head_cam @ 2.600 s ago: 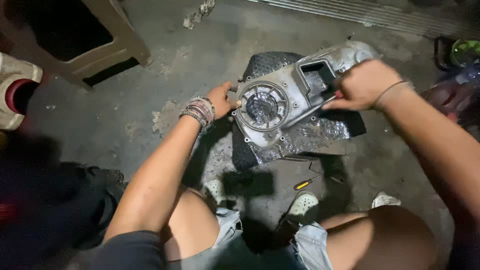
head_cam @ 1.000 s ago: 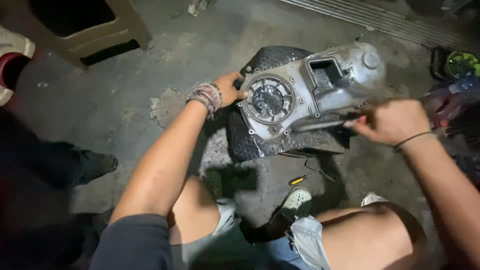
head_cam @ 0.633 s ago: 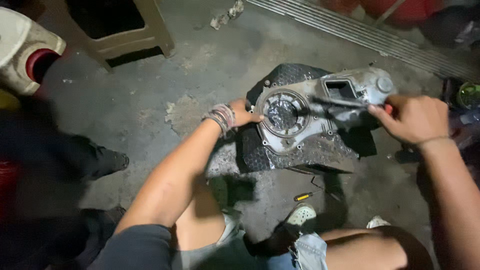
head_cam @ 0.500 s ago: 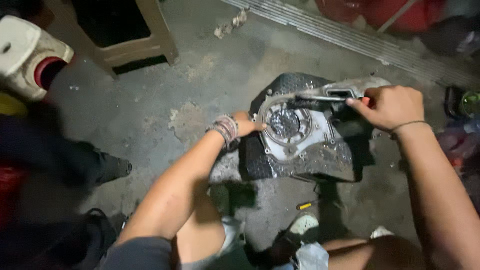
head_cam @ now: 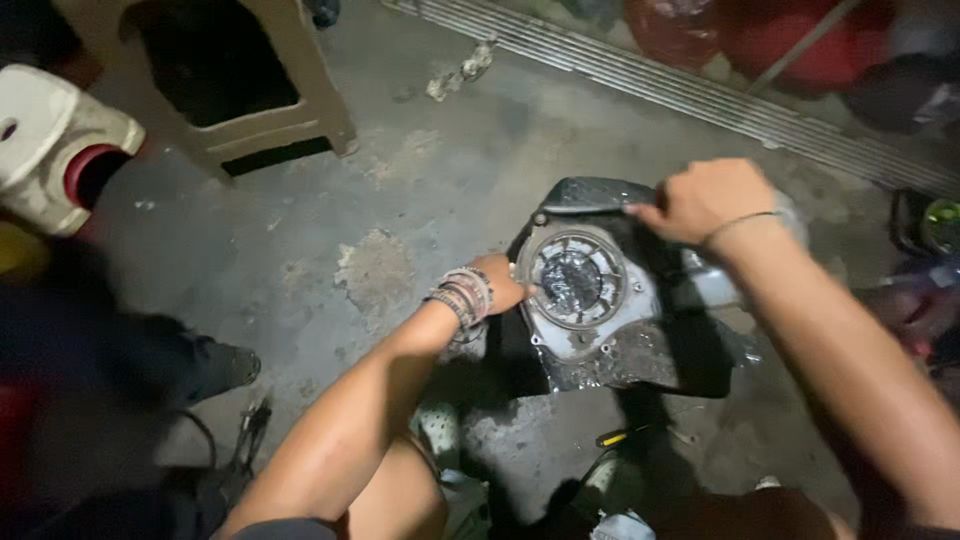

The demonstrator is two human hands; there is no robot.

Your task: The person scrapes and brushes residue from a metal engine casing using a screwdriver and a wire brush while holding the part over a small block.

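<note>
Down on the concrete floor [head_cam: 420, 130], the grey metal engine cover [head_cam: 600, 300] lies flat on a dark rubber mat [head_cam: 590, 195], its round ringed opening [head_cam: 572, 278] facing up, something crumpled and shiny showing inside the ring. The left hand [head_cam: 500, 285], wrist stacked with beaded bracelets [head_cam: 462, 296], presses against the cover's left rim, fingers curled onto the edge just beside the ring. The right hand [head_cam: 705, 198] sits over the cover's far end, closed into a loose fist; whether it grips anything I can't tell from here, the fingers hide it. The forearm crosses the right half of the cover, so that part is hidden. Near the person's feet a small screwdriver with a yellow-and-black handle [head_cam: 612, 437] lies on the floor, apart from the mat's near edge. Room to move: bare stained concrete opens out to the left of the mat. Beyond it, a tan plastic stool [head_cam: 300, 100] stands at the top left, dark underneath, and a cream-and-red plastic container [head_cam: 55, 150] lies on its side at the far left, red mouth showing; contents not visible. A ribbed metal track [head_cam: 700, 95] runs along the far edge, red shapes behind it. At the right edge, a dark tub with something green inside [head_cam: 940, 222], blurred. Another person's dark shoe [head_cam: 225, 365] rests at lower left.
</note>
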